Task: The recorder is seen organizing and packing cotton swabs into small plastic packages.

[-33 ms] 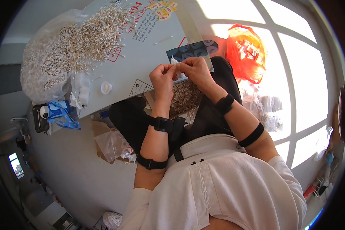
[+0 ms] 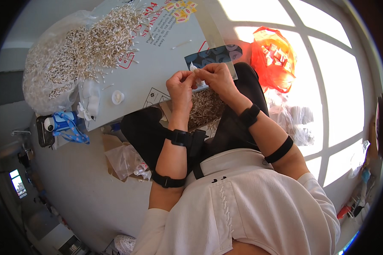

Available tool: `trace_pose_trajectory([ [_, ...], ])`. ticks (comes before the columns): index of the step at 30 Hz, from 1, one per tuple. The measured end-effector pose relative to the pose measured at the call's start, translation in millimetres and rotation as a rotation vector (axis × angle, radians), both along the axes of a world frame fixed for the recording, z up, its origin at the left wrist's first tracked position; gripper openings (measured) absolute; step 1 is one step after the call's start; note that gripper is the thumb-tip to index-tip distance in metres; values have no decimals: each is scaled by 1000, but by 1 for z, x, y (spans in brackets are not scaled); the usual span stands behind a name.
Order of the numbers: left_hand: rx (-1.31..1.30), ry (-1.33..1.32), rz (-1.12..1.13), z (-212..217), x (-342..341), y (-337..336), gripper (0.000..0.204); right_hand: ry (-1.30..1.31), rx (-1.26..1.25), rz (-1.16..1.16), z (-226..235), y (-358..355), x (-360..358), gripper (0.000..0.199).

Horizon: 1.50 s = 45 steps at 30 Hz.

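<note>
A small clear plastic packet (image 2: 194,70) sits pinched between the two hands just above the middle of the frame, its white edge showing between the fingertips. The left hand (image 2: 181,85) grips it from the left with thumb and forefinger closed on it, and the right hand (image 2: 217,77) grips it from the right the same way, so the two hands meet with fingertips touching over the packet. Directly below the hands, in the person's lap, lies a heap of thin sticks (image 2: 204,108) between the dark trouser legs. Both forearms carry black straps at the wrist and higher up. Just beyond the hands lies a flat dark printed card (image 2: 212,54) under a clear strip, resting on a large grey board (image 2: 157,63) that fills the upper middle of the frame. On the upper left part of that board, spilling onto a clear bag, is a big pile of cotton swabs (image 2: 93,38). A small white round cap (image 2: 118,97) lies on the board's lower left edge, near a crumpled white bag (image 2: 90,102). Further left, on the floor, sits a blue and white object (image 2: 64,125) beside a dark phone (image 2: 41,131). At the upper right, in bright sunlight, lies an orange plastic bag (image 2: 273,57).
</note>
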State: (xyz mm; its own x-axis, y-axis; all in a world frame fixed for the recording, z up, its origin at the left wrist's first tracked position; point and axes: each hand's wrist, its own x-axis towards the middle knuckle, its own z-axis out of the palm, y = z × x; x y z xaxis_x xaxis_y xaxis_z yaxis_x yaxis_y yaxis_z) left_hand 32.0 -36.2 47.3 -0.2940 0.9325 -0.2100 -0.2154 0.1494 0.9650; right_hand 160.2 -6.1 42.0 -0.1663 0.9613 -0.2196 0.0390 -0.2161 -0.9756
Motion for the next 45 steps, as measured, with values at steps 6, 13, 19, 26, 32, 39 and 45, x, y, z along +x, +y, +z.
trace_pose_trajectory([
  [6,-2,-3,1,1,2,1,12,-111,157,-20,-8,3,-3,25],
  [13,-4,-15,8,-2,-2,0,11,35,-13,20,3,-1,1,24],
  [19,-13,-34,12,-2,0,0,10,100,-76,23,6,-1,3,22],
  [26,-12,-31,14,-1,-2,0,9,49,-5,36,2,0,0,21],
  [32,-36,-17,-86,0,-9,0,5,-261,227,8,12,-5,-4,21],
  [39,7,630,418,-14,-161,-6,4,-376,344,2,12,-6,-1,15],
  [45,-264,1230,357,-18,-240,-13,14,-390,361,14,12,-8,-5,15],
])
